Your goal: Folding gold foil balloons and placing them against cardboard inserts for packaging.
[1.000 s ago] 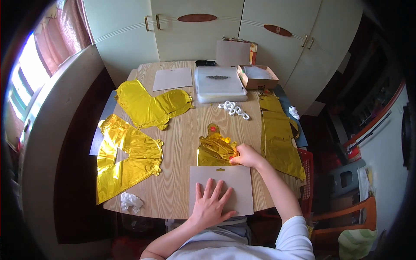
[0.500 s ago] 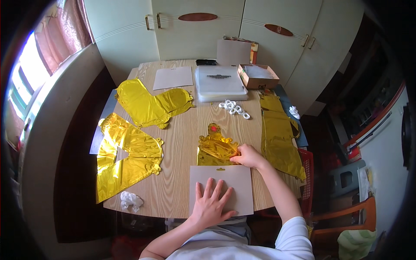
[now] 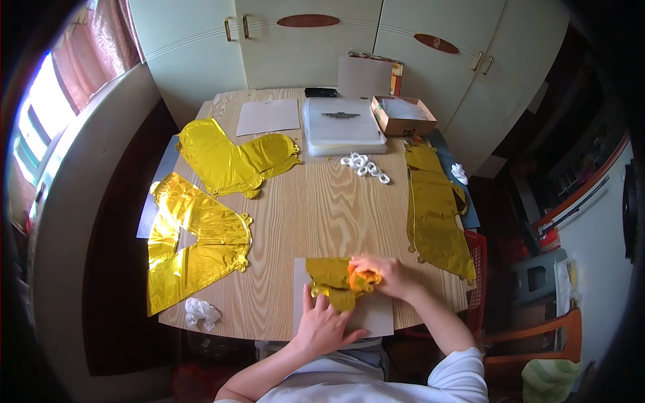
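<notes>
At the near edge of the wooden desk [image 3: 316,215], a grey sheet of card [image 3: 376,316] lies flat with a folded gold foil balloon [image 3: 329,279] resting on its upper left part. The left hand [image 3: 326,326] lies palm down with fingers spread, open and pressing on the card, its fingertips touching the lower edge of the folded foil. The right hand [image 3: 386,275] has its grip closed around the foil's orange end [image 3: 359,277], bunching it between fingers and thumb just beside the gold part. Farther left on the desk lie two large flattened gold foil shapes [image 3: 195,242], with a third one [image 3: 232,158] beyond them. Along the right edge a long gold foil piece [image 3: 433,208] stretches away, partly hanging over the side. Near the middle sits a cluster of small white rings [image 3: 364,166], and behind them a stack of clear plastic sleeves [image 3: 342,124], a white sheet [image 3: 269,116] and an open cardboard box [image 3: 403,114]. A crumpled white scrap [image 3: 201,312] lies at the near left corner.
</notes>
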The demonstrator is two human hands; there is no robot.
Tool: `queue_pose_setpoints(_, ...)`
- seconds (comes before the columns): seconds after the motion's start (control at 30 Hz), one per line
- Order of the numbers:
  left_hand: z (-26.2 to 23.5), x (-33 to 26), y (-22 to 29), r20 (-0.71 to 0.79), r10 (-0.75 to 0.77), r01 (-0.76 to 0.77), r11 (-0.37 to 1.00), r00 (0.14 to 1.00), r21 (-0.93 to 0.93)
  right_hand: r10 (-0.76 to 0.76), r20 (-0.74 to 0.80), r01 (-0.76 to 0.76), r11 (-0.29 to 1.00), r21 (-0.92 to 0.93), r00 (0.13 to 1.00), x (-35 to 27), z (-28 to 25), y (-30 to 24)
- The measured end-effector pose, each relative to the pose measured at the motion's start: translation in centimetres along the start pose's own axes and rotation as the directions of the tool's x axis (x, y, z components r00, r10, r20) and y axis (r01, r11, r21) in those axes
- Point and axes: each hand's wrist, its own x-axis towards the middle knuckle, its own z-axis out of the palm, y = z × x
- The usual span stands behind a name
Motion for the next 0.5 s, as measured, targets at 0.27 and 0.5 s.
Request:
queue_pose_setpoints(0.27,1.2,-0.1,-0.6,-0.043,-0.009,0.007,0.999,0.999,-0.041,-0.128,-0.004,0.122,0.956,-0.268,0.992,-1.9,1.8,0.5)
queue_pose_setpoints(0.5,1.0,0.2,-0.5,-0.005,-0.017,0.017,0.997,1.0,-0.072,-0.142,0.015,0.14,0.951,-0.275,0.99,-1.6,1.6,0.0)
